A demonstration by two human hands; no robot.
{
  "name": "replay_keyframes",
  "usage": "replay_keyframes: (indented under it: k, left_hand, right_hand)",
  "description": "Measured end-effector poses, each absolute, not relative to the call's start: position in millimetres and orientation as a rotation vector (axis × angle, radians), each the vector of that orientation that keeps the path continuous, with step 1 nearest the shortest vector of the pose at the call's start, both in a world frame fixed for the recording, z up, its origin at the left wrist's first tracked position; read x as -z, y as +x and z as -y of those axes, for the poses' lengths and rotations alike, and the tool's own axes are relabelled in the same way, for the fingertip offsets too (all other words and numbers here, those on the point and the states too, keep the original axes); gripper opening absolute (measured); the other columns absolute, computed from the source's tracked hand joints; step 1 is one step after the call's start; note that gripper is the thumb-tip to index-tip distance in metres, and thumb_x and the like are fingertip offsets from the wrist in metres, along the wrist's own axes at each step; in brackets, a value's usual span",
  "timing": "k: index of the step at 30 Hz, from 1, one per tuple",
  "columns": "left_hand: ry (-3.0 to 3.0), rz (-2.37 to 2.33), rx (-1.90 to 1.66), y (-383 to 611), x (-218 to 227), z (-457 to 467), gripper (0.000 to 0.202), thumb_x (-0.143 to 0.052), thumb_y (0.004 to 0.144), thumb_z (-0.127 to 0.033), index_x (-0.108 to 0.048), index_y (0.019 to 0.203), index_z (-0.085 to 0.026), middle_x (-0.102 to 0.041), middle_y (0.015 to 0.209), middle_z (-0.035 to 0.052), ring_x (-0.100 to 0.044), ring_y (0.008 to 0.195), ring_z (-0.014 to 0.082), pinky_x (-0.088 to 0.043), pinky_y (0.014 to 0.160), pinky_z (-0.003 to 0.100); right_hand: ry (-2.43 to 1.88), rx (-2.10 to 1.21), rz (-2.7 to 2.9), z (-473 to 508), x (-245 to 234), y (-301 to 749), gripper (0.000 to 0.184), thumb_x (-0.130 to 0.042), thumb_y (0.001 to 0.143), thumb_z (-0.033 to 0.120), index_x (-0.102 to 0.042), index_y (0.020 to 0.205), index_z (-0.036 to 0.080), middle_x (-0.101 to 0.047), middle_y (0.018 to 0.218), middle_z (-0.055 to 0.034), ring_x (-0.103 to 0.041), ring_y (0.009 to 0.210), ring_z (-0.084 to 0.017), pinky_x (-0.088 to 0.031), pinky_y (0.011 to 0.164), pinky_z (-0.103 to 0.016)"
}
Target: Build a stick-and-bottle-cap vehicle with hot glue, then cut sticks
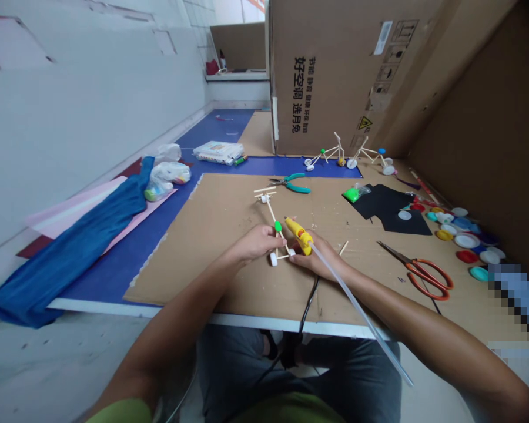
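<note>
Pinching the stick frame point(278, 226) mid-way across the cardboard sheet point(194, 252) with the left hand point(258, 242), right hand point(316, 251) grip wrapped round yellow glue gun point(297, 230); white wheels point(273, 259) look fitted at both ends, remaining joints unclear.

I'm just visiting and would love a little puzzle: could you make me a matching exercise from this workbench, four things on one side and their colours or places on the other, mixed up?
Things
1. Glue gun
2. Pliers
3. Scissors
4. Stick model

Colours or places
A. Pinched in the fingers of the left hand
B. Orange handles
C. Yellow, in the right hand
D. Teal handles

Right pairs: 1-C, 2-D, 3-B, 4-A
</note>
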State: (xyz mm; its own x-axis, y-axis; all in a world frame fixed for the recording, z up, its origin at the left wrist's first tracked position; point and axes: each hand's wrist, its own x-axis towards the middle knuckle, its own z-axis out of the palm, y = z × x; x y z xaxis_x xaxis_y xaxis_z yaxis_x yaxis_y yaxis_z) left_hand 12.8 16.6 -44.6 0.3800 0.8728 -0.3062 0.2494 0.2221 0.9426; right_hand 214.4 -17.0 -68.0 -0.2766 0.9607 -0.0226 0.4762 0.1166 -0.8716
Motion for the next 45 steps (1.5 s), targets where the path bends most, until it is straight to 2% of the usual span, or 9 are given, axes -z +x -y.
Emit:
replay_keyframes:
  k: [6,12,29,36,45]
  left_hand:
    - [1.323,-1.143,-0.587,12,47,-17,0.015,-0.071,0.072,-0.026,-0.064,0.069,-0.013,-0.057,0.058,-0.0016,-0.049,0.051,0.0096,-0.036,0.051,0.022]
    - [1.362,-1.137,-0.571,10,55,-19,0.019,-0.071,0.073,-0.031,-0.061,0.069,-0.015,-0.057,0.056,-0.002,-0.055,0.051,0.0117,-0.039,0.051,0.023]
    - [1.455,-1.126,-0.619,3,48,-13,0.025,-0.065,0.081,-0.04,-0.057,0.073,-0.017,-0.058,0.059,-0.0023,-0.05,0.051,0.0096,-0.038,0.052,0.023]
    - [1.445,-1.107,-0.629,1,53,-13,0.025,-0.065,0.082,-0.04,-0.059,0.076,-0.017,-0.058,0.06,-0.0021,-0.054,0.053,0.0111,-0.039,0.053,0.023]
    - [1.479,-1.079,-0.611,1,56,-15,0.024,-0.062,0.084,-0.037,-0.056,0.072,-0.018,-0.058,0.06,-0.0021,-0.053,0.051,0.0101,-0.039,0.053,0.023]
  right_hand:
    - [-1.393,-1.086,1.818,17,70,215,0.034,-0.076,0.071,0.03,-0.058,0.1,0.022,-0.071,0.096,-0.0026,-0.067,0.087,-0.022,-0.05,0.076,-0.035]
    - [-1.365,-1.06,1.842,18,71,216,0.032,-0.076,0.072,0.031,-0.059,0.098,0.021,-0.071,0.096,-0.0029,-0.067,0.087,-0.022,-0.049,0.076,-0.034]
    - [-1.352,-1.049,1.843,15,77,217,0.034,-0.077,0.072,0.034,-0.057,0.097,0.022,-0.071,0.093,-0.0016,-0.067,0.084,-0.021,-0.049,0.075,-0.034]
    - [-1.368,-1.082,1.824,16,73,217,0.037,-0.078,0.072,0.032,-0.057,0.1,0.022,-0.073,0.097,-0.0027,-0.068,0.088,-0.022,-0.05,0.077,-0.036]
    - [-1.342,-1.105,1.816,17,74,220,0.036,-0.078,0.074,0.033,-0.058,0.102,0.022,-0.072,0.1,-0.0032,-0.068,0.087,-0.022,-0.052,0.077,-0.038]
